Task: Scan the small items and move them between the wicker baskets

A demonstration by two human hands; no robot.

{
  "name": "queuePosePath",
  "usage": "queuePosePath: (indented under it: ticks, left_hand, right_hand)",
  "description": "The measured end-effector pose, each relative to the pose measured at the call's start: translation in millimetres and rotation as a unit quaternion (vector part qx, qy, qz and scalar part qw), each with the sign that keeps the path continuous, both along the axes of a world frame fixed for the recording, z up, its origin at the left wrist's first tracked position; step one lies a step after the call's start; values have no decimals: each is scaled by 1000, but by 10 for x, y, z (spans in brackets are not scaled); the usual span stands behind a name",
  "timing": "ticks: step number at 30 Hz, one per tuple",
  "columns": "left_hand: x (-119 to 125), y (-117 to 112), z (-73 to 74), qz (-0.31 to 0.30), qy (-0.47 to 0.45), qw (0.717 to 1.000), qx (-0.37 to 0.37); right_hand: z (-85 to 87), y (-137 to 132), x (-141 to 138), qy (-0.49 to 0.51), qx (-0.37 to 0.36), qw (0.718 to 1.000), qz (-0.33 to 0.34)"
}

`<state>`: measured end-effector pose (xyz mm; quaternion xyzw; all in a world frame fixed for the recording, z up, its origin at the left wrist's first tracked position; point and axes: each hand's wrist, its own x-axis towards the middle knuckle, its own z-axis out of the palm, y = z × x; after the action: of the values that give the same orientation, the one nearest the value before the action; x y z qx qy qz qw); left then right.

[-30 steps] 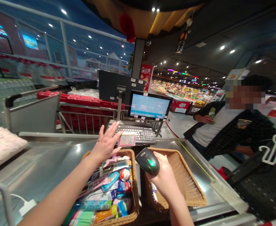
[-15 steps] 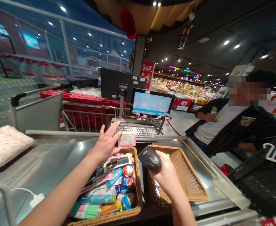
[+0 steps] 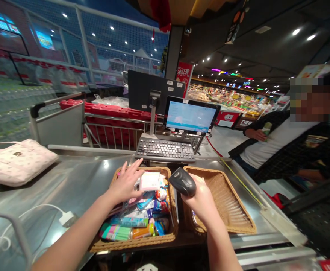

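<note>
My left hand [image 3: 127, 183] reaches over the left wicker basket [image 3: 165, 237], which is full of small packaged goods, and pinches a small pink-and-white packet [image 3: 150, 181] between thumb and fingers, the other fingers stretched out. My right hand [image 3: 200, 197] grips a black handheld barcode scanner [image 3: 182, 182] and holds it between the two baskets, pointed toward the packet. The right wicker basket [image 3: 229, 209] sits just beyond that hand; a bit of packaging shows at its near left side.
A keyboard [image 3: 165, 149] and a lit screen [image 3: 191, 117] stand behind the baskets on the steel counter [image 3: 77, 180]. A pale pink bag [image 3: 18, 162] lies far left, a white cable and plug [image 3: 66, 217] nearer. Across the counter at the right stands a person [image 3: 289, 143].
My left hand has lowered the pink packet from keyboard height down onto the goods in the left basket. The scanner hand has stayed between the baskets; the view has tilted downward.
</note>
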<state>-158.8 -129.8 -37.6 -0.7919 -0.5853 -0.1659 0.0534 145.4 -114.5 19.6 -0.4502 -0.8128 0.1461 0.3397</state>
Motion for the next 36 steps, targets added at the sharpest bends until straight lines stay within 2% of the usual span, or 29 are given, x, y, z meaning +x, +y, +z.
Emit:
queuePosePath:
  ticks: [7,12,14,17,22,28,32,36]
  left_hand:
    - [117,-254,-175,-63,-16,993,-102]
    - [255,-397,-212,-110,-6,977,-182]
    - [293,-389,-193,-108,-13,978,-178]
    - [357,-295,-131,-90,-24,987,-134]
    - [676,6,-35,-122,-33,990,-61]
    - [1453,543,-65,-203,-22,978,-37]
    - [2003,1076,-190,-254,21,966,-37]
    - [2534,1600,-483,-250,109,958,-88]
  right_hand:
    - [-46,-10,-80,2,-13,1000,-5]
    - [-49,-6,-79,18,-5,1000,-5]
    - [-43,2,-46,21,-2,1000,-12]
    - [-27,20,70,17,10,999,-30]
    - [19,63,456,7,34,995,-91]
    - [31,103,1091,12,73,983,-168]
    - [-15,113,1491,5,83,971,-223]
    - [-82,159,1853,-1,86,968,-236]
